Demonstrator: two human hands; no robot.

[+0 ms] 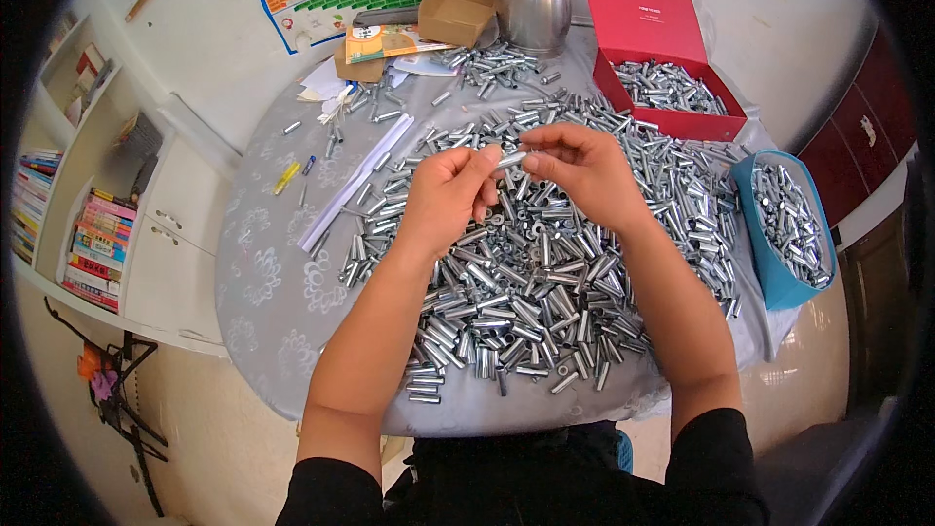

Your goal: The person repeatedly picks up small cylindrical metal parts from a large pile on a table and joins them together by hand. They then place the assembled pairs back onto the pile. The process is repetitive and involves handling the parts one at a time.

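Observation:
Between my two hands, above the pile, is a small silver metal sleeve (510, 161), held roughly level. My left hand (450, 190) pinches its left end between thumb and fingers. At its other end, the thumb and fingertips of my right hand (575, 168) close on it; whether a second small part sits there I cannot make out. Below both hands spreads a wide heap of shiny metal sleeves (516, 312), some showing hollow ends, lying in all directions on the grey patterned tablecloth (278, 331).
A red box (672, 122) with raised lid and a blue bin (769, 258), both holding metal parts, stand at the right. Behind are a steel canister (534, 10), a small cardboard box (456, 12) and papers. A white strip (355, 185) and yellow marker (286, 177) lie left.

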